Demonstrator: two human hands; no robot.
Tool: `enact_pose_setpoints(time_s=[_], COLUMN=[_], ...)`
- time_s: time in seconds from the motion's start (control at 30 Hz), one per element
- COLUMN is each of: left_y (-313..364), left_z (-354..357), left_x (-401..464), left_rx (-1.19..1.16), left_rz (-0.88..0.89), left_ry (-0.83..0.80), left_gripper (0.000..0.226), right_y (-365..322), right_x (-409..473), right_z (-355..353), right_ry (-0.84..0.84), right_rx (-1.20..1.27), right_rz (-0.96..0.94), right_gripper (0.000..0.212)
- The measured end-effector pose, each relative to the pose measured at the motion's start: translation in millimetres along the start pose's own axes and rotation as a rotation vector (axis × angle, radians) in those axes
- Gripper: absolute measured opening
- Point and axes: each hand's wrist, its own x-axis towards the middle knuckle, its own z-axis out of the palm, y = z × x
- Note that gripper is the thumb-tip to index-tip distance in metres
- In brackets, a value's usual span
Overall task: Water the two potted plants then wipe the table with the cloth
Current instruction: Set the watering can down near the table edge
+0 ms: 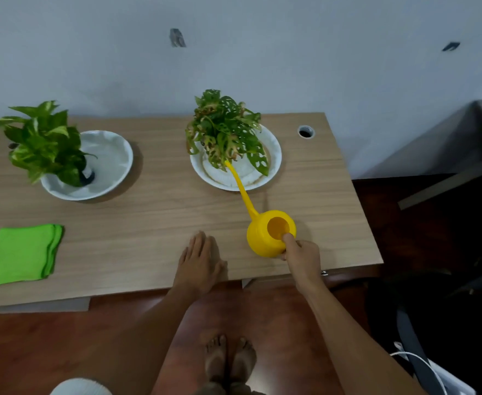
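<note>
My right hand (302,256) grips a yellow watering can (264,238) above the wooden table (154,212). Its long spout (240,189) reaches up into the leaves of the right potted plant (225,132), which stands in a white dish (274,155). The left potted plant (43,143) stands in its own white dish (111,158) at the far left. A folded green cloth (23,253) lies near the table's front left. My left hand (200,260) rests flat on the table near the front edge, fingers apart and holding nothing.
A cable hole (306,132) sits in the table's back right corner. The wall runs right behind the table. A dark chair (462,295) and a white cable (430,366) are on the floor at the right. A white round object (80,387) shows at the bottom left.
</note>
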Motion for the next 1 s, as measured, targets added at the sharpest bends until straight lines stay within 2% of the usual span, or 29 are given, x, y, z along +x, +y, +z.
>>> enact_pose_setpoints(time_s=[0.13, 0.4, 0.53, 0.7, 1.0], left_y=[19, 48, 58, 61, 55], left_z=[9, 19, 20, 23, 32], left_x=[12, 36, 47, 56, 57], left_rx=[0.049, 0.058, 0.036, 0.006, 0.013], left_rz=[0.055, 0.097, 0.127, 0.143, 0.136], left_ry=[-0.015, 0.002, 0.016, 0.036, 0.06], left_gripper=[0.083, 0.084, 0.084, 0.096, 0.091], right_y=[13, 20, 15, 11, 19], right_x=[13, 35, 46, 54, 56], right_z=[-20, -41, -45, -45, -43], right_ry=[0.086, 0.282, 0.287, 0.288, 0.286], right_rx=[0.052, 0.169, 0.172, 0.16, 0.132], right_rz=[0.039, 0.123, 0.149, 0.169, 0.138], right_gripper=[0.047, 0.056, 0.05, 0.049, 0.06])
